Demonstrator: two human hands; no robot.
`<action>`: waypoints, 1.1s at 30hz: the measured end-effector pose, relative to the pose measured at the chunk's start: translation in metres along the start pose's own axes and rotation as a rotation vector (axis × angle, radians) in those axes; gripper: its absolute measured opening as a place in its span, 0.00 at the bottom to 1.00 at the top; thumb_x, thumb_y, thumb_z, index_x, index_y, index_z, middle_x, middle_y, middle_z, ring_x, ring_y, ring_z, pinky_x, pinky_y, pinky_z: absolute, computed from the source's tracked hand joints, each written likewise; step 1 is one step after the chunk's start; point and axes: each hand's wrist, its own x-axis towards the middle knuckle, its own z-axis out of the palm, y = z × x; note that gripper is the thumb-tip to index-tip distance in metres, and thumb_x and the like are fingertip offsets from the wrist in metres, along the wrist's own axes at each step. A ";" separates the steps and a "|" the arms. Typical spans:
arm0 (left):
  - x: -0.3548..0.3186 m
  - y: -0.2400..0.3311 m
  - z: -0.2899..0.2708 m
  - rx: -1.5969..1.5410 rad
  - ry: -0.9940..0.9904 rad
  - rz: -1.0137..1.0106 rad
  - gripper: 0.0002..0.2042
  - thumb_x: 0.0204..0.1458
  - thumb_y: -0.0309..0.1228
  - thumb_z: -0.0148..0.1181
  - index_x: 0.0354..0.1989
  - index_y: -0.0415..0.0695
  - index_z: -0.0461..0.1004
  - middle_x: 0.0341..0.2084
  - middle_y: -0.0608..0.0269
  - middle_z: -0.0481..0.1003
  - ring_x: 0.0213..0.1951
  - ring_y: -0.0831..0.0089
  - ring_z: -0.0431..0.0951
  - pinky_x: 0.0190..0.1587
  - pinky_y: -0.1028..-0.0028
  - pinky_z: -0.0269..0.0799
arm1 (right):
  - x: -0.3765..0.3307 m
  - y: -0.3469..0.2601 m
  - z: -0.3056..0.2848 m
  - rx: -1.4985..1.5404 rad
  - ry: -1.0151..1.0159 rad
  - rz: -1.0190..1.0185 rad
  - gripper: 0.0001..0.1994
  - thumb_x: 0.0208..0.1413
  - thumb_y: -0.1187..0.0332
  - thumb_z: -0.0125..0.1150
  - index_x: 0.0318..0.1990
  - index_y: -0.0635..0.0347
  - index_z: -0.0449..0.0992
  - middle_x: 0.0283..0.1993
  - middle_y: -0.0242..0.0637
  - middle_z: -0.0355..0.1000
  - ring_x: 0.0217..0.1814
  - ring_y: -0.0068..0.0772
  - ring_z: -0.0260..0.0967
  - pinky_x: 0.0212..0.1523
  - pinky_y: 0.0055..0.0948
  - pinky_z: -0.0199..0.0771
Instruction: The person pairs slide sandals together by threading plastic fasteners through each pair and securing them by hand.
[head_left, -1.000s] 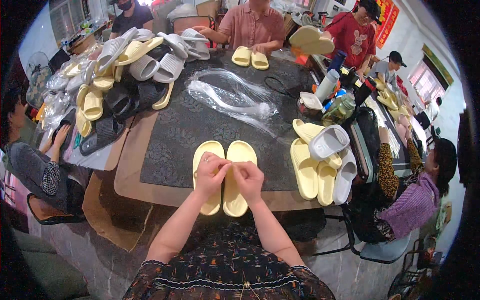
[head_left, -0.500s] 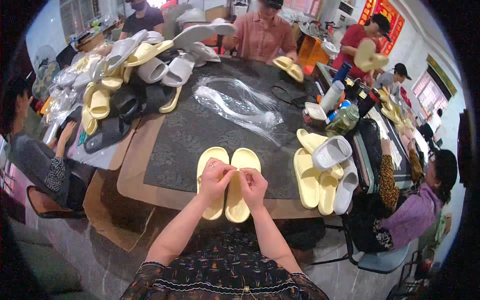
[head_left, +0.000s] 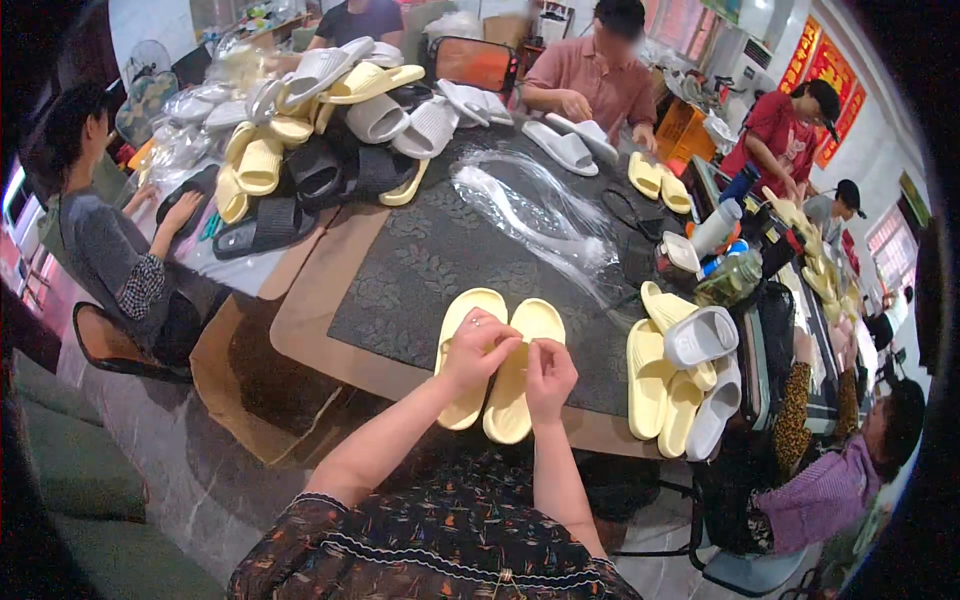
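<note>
Right now two pale yellow slippers (head_left: 500, 360) lie side by side on the dark patterned mat (head_left: 420, 270) of the bench (head_left: 310, 310), soles down, toes pointing away from the person. The left hand (head_left: 475, 345) rests on the left slipper, its fingertips meeting those of the right hand (head_left: 548, 375) over the seam between the pair; the hands are together, pinching something too small to make out. Just right of the hands sits a stack of about five slippers (head_left: 680, 385), yellow ones with a white one on top. Beyond the hands lies one crumpled clear plastic bag (head_left: 530, 215). Far left and beyond rises a heap of slippers (head_left: 320, 130) in yellow, black and white, too many to count. Four other people sit or stand around the bench. Compared with half a second ago, the pair and both hands hold almost the same place; the person across the bench now handles white slippers (head_left: 565, 145) rather than yellow ones.
</note>
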 end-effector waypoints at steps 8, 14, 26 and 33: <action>0.003 0.002 0.003 -0.058 0.044 -0.022 0.04 0.46 0.28 0.63 0.27 0.42 0.78 0.22 0.63 0.73 0.32 0.66 0.70 0.39 0.68 0.66 | 0.003 0.006 -0.011 -0.124 -0.012 -0.082 0.05 0.52 0.76 0.61 0.36 0.64 0.74 0.29 0.35 0.69 0.27 0.21 0.65 0.29 0.21 0.66; 0.003 0.003 0.002 -0.048 0.050 -0.028 0.03 0.44 0.25 0.64 0.28 0.41 0.78 0.24 0.63 0.75 0.33 0.67 0.72 0.39 0.70 0.68 | -0.004 -0.031 -0.021 -0.440 -0.120 -0.286 0.06 0.47 0.78 0.64 0.33 0.63 0.75 0.26 0.34 0.69 0.23 0.28 0.65 0.28 0.24 0.67; 0.037 -0.040 -0.102 0.486 0.225 -0.084 0.19 0.44 0.37 0.65 0.44 0.41 0.72 0.47 0.50 0.71 0.53 0.52 0.67 0.57 0.59 0.60 | -0.018 -0.046 -0.030 -0.905 -0.516 0.087 0.23 0.50 0.49 0.63 0.45 0.58 0.75 0.21 0.37 0.73 0.26 0.40 0.74 0.28 0.38 0.72; 0.028 -0.204 -0.313 1.320 0.588 -0.426 0.50 0.42 0.61 0.60 0.63 0.30 0.50 0.60 0.25 0.51 0.62 0.36 0.53 0.63 0.51 0.50 | -0.014 -0.041 0.006 -0.999 -0.542 0.044 0.28 0.50 0.42 0.59 0.29 0.65 0.71 0.21 0.47 0.70 0.26 0.51 0.71 0.30 0.44 0.72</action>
